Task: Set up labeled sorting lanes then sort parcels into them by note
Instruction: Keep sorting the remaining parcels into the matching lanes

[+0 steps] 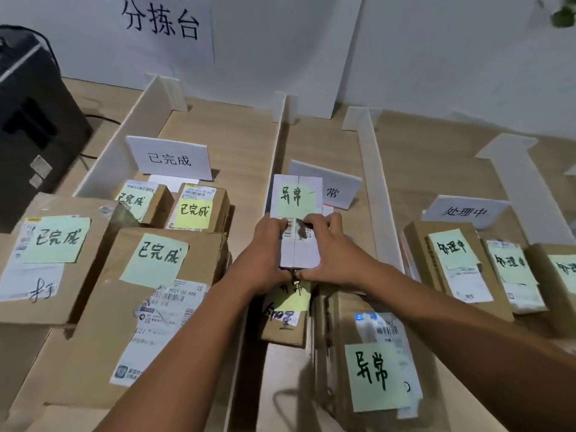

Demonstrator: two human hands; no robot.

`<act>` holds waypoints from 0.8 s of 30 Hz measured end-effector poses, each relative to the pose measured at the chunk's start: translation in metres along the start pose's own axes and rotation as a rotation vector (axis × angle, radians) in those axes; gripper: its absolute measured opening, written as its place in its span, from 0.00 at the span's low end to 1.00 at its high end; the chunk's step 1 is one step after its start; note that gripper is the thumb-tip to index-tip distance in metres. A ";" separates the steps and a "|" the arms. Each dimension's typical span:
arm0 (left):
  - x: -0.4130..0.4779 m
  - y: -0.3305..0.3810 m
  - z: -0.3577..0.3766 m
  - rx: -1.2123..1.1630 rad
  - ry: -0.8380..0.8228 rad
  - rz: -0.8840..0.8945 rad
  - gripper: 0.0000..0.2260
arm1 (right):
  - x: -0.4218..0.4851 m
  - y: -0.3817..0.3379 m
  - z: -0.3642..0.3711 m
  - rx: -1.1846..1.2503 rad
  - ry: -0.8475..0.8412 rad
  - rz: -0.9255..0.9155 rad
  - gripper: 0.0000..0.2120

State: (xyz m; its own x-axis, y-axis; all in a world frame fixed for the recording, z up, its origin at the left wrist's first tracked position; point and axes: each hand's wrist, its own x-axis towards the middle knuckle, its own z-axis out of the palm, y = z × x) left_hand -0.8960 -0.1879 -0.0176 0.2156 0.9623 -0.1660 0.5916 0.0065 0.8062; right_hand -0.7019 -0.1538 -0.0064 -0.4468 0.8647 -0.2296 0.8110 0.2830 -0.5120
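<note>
Left hand (268, 254) and right hand (332, 247) together grip a slim white rectangular carton (300, 255). One hand is on each long side, fingers curled over the top face by the barcode label. A pale green sticky note (294, 198) reading 异常 sits on the carton's far half.

The carton is in the middle lane, its long axis pointing away from the person. Cannot tell whether it rests on the wooden table (237, 135) or is held above it.

- Just under the wrists: small brown cardboard box (282, 333) with its own green note, partly hidden.
- Beneath the right forearm: larger brown cardboard parcel (339, 322), note also 异常.
- Just beyond the carton: white folded lane card (338, 190), only 常 showing.
- Either side of the hands: white board dividers (276, 151).
- Left of the left hand: four brown boxes (156, 275) noted 已完成, with a white 已完成 card (170, 159) past them.
- Right of the right hand: brown parcels (417, 251) noted 处理中, with a 处理中 card (464, 211).
- Far left: black printer (34, 120).
</note>
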 end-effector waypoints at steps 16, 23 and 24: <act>-0.042 0.044 -0.013 0.222 0.120 -0.127 0.52 | -0.098 0.023 -0.049 0.102 0.053 0.027 0.42; -0.090 0.173 0.052 0.404 0.261 -0.060 0.46 | -0.304 0.123 -0.126 0.067 0.328 0.156 0.38; -0.097 0.200 0.074 0.391 0.279 -0.022 0.45 | -0.341 0.137 -0.136 0.037 0.363 0.166 0.38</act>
State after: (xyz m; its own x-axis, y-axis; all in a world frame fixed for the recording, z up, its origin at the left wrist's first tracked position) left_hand -0.7411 -0.3000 0.1181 0.0143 0.9997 0.0215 0.8529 -0.0235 0.5215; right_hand -0.3873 -0.3533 0.1148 -0.1432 0.9897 -0.0077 0.8437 0.1180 -0.5237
